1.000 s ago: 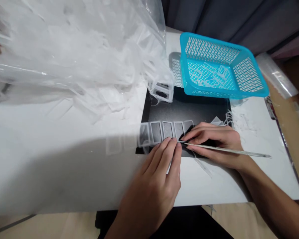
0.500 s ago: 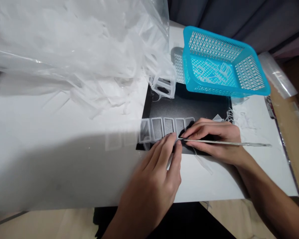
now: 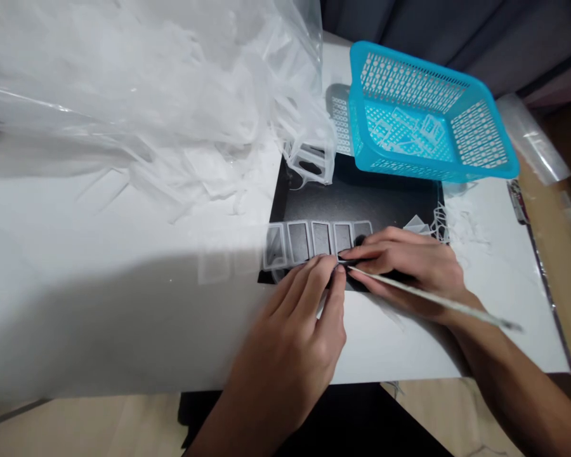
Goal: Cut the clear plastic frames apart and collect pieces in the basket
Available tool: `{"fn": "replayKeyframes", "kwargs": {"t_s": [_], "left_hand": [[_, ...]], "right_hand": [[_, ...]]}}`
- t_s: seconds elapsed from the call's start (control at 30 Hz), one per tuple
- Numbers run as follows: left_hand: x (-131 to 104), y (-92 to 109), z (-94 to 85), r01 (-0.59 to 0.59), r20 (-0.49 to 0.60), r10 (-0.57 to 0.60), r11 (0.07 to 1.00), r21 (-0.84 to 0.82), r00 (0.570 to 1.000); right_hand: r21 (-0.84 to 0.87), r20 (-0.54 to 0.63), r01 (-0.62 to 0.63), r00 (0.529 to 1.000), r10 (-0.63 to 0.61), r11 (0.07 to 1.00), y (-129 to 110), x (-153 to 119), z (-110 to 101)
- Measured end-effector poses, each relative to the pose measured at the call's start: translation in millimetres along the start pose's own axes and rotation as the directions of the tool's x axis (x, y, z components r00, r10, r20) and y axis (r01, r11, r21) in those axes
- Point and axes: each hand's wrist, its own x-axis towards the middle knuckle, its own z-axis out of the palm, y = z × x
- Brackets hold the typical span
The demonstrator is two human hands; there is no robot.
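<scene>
A strip of joined translucent plastic frames (image 3: 299, 242) lies across a black mat (image 3: 342, 197), its left end reaching onto the white table. My left hand (image 3: 297, 324) is closed on the strip's near edge, fingertips and thumb pinching there. Close beside those fingertips, my right hand (image 3: 409, 263) is shut around a thin, pale, stick-like tool (image 3: 433, 295). The tool's tip meets the strip's edge by my left thumb, while its long end slants down to the right over my wrist. My fingers hide the exact contact.
A blue perforated basket (image 3: 433, 168) with several clear frames stands at the back right. Translucent plastic pieces spill from a large clear bag (image 3: 171, 82) on the left. Thin scraps (image 3: 461, 222) lie right of the mat. A clear plastic roll (image 3: 535, 139) rests farther right.
The tool's far end has swung down toward me as my right hand turned. My left hand stays at nearly the same place on the strip.
</scene>
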Motion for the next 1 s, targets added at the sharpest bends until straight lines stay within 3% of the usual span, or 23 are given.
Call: {"fn": "replayKeyframes", "kwargs": {"t_s": [0.1, 0.17, 0.37, 0.53, 0.7, 0.87, 1.0], "left_hand": [[0.5, -1.7, -1.3, -0.003, 0.003, 0.003, 1.000, -0.021, 1.000], [0.4, -2.7, -1.8, -0.015, 0.004, 0.015, 0.999, -0.041, 1.000], [-2.6, -2.9, 0.2, -0.024, 0.002, 0.024, 1.000, -0.018, 1.000], [-4.4, -1.6, 1.9, -0.007, 0.028, 0.007, 1.000, 0.003, 1.000], [-2.4, -2.2, 1.6, 0.000, 0.035, 0.000, 1.000, 0.000, 0.999], [-5.4, -4.4, 2.7, -0.013, 0.027, 0.013, 1.000, 0.024, 1.000], [-10.7, -5.9, 4.8, -0.043, 0.006, 0.042, 0.995, 0.091, 0.999]], "right_hand": [[-0.285, 0.062, 0.206, 0.978, -0.197, 0.936, -8.2, -5.2, -0.3], [-0.388, 0.114, 0.298, 0.955, -0.275, 0.872, -12.6, -8.3, 0.7], [-0.432, 0.087, 0.311, 0.949, -0.304, 0.846, -11.2, -13.6, 8.9], [-0.377, 0.015, 0.212, 0.975, -0.223, 0.902, -2.8, -14.7, 10.3], [-0.468, -0.207, 0.016, 0.970, -0.127, 0.884, -5.2, -10.1, -1.5], [-0.616, -0.449, -0.252, 0.891, -0.069, 0.746, 8.0, -1.2, -36.5], [-0.483, -0.609, -0.450, 0.789, 0.081, 0.751, 29.3, 14.5, -67.2]]}}
